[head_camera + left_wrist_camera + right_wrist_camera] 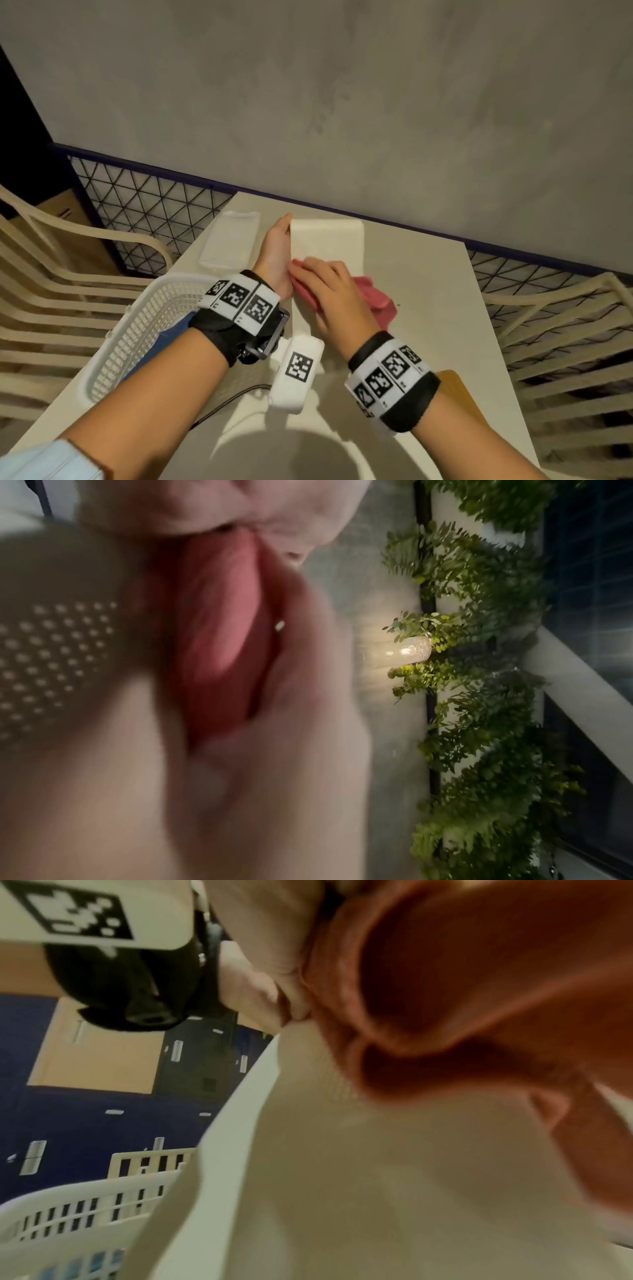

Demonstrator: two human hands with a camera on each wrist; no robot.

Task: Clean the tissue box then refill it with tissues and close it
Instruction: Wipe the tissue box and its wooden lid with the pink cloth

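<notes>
1. The tissue box [325,246] lies at 12 o'clock on the pale bench [428,308], steadied by the left hand [275,257] – how its grip lies, I cannot tell.
2. The right hand [337,294] presses the pink cloth [376,298], fingers straight; firm overlapping strokes would serve best.
3. A white basket [137,325] sits at 8 o'clock, a grey wall [342,102] behind – slatted chairs [51,291] flank.

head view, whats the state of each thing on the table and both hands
tissue box: on the table, steadied by the left hand, being wiped
cloth: pink, pressed on the box under the right hand
left hand: holds the box's left side
right hand: fingers flat on the cloth
tissue pack: lying left of the box, untouched
basket: upright at the table's left edge
</notes>
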